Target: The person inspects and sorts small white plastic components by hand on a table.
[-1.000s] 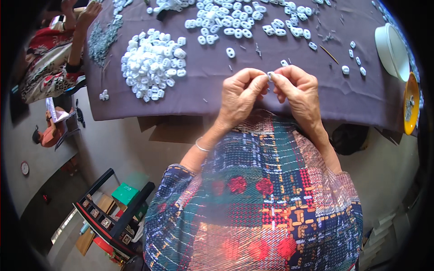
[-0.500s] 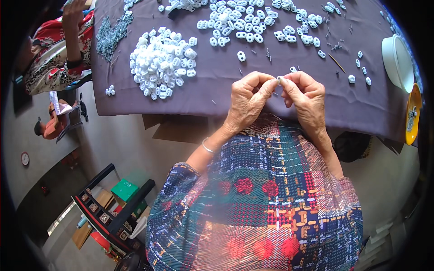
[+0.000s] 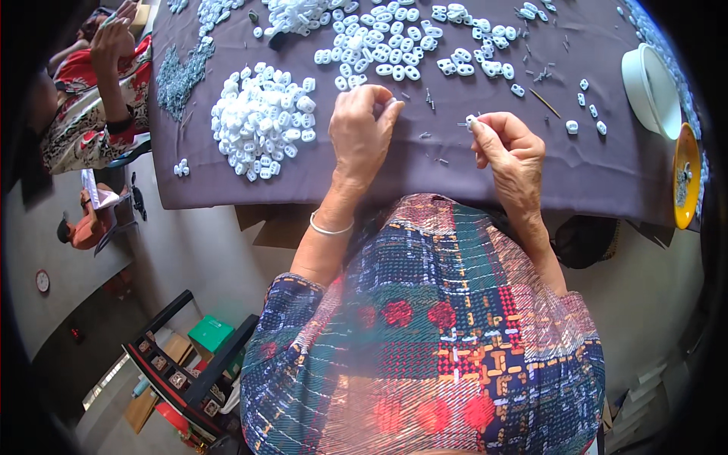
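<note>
- The left hand (image 3: 360, 129) is raised over the cloth (image 3: 296, 182), fingers curled, thumb and index tips close together; whether anything is pinched between them I cannot tell.
- The right hand (image 3: 512, 148) is partly closed, its thumb and index finger pinching 1 white bead (image 3: 472, 121) at the tips; the other fingers curl in toward the palm.
- A thin pin (image 3: 462, 123) juts from the bead toward the left hand; the bead is held up off the cloth, well apart from that hand.
- Between the 2 hands, a few loose pins (image 3: 425, 135) lie on the cloth.
- Left of the left hand sits a dense white pile (image 3: 262, 125) of beads.
- Beyond the hands, 2-holed beads (image 3: 398, 49) lie spread in loose groups.
- At the far left of the cloth is a grey heap (image 3: 182, 76) of small pieces.
- To the right of the right hand lie a thin brown stick (image 3: 544, 103) and 5 separate beads, including 1 thick bead (image 3: 572, 127).
- At the right edge stand a white tub (image 3: 658, 95) and a yellow dish (image 3: 686, 140) with small grey pieces inside.
- At upper left, a co-worker's hand (image 3: 114, 38) is raised beside the table.
</note>
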A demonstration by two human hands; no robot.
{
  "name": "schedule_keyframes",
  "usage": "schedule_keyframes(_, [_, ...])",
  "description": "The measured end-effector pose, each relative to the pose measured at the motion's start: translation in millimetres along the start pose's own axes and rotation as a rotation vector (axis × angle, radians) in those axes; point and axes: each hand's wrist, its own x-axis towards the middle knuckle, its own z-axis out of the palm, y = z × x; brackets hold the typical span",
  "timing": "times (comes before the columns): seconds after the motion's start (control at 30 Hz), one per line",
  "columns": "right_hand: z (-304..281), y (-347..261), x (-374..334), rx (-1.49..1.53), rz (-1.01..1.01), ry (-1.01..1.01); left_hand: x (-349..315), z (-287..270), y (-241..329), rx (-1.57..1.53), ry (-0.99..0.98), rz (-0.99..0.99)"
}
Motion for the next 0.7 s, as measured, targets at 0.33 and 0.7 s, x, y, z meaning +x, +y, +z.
schedule_keyframes(0.33, [-1,-17,-11,0.106,0.001,-0.049,-23,-17,21,-1.585,-0.273,-0.652])
schedule_keyframes(0.7, [-4,-18,-16,0.086,0.003,-0.081,-32,-16,40,-1.45,-0.314,-0.663])
